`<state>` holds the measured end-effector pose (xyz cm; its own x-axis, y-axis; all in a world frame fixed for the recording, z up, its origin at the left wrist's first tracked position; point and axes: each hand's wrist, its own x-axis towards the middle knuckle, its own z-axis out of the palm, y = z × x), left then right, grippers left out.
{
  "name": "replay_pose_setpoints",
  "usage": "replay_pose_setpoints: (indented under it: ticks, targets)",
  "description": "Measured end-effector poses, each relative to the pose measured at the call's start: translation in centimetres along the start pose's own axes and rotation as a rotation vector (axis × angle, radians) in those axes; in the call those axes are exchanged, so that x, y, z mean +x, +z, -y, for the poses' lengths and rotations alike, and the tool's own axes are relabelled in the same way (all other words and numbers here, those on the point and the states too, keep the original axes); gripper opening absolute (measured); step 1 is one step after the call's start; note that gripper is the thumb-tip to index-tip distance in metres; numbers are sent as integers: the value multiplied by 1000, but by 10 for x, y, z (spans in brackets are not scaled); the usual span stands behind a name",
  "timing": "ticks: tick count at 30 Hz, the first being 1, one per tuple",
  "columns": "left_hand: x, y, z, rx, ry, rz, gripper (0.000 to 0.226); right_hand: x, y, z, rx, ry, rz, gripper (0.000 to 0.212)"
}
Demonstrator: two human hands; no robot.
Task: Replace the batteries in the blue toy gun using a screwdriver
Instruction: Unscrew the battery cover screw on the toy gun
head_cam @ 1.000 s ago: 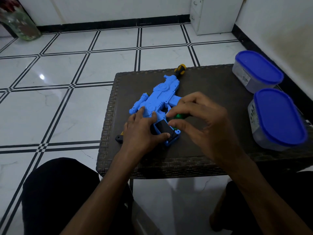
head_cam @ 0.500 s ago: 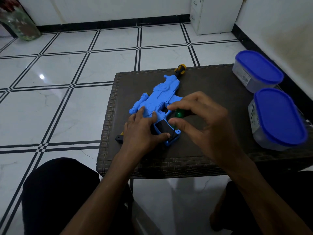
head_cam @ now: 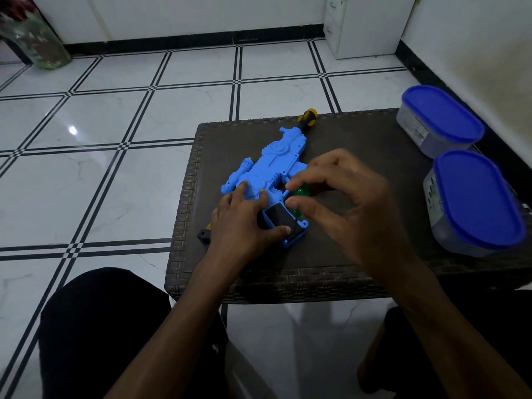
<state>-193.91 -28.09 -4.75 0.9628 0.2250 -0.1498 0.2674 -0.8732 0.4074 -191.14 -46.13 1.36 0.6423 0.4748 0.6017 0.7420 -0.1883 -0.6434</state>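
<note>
The blue toy gun point(head_cam: 276, 165) lies flat on a dark wicker table point(head_cam: 359, 145), muzzle pointing away from me. My left hand point(head_cam: 244, 223) presses down on its rear body, thumb reaching onto the black battery cover point(head_cam: 280, 217) in the grip. My right hand point(head_cam: 354, 205) pinches the green handle of a screwdriver point(head_cam: 299, 192) between thumb and fingertips, right beside the grip. The screwdriver's tip is hidden among my fingers and the gun.
Two clear tubs with blue lids point(head_cam: 443, 119) point(head_cam: 478, 197) stand at the table's right edge. A yellow-and-black piece point(head_cam: 308, 115) shows at the gun's muzzle, a black end point(head_cam: 204, 234) by my left wrist. Tiled floor lies to the left, a white cabinet point(head_cam: 368, 21) behind.
My right fingers have shifted around the green handle, which shows more now. The gun and my left hand have stayed in place.
</note>
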Motion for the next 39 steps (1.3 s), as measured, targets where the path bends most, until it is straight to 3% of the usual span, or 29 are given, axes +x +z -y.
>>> replay_pose_setpoints:
  ticks: [9,13,23,39]
  targets:
    - [-2,-1,-2,8,-2,2,82,-1,0,2,25,-13,28,22]
    - [-2,-1,-2,-7,5,-2,76,0,0,2,8,-6,19,12]
    - [-1,-1,-2,34,1,-9,82,0,2,6,137,94,-10,40]
    - [1,0,0,24,3,-2,84,-1,0,5,144,81,-6,39]
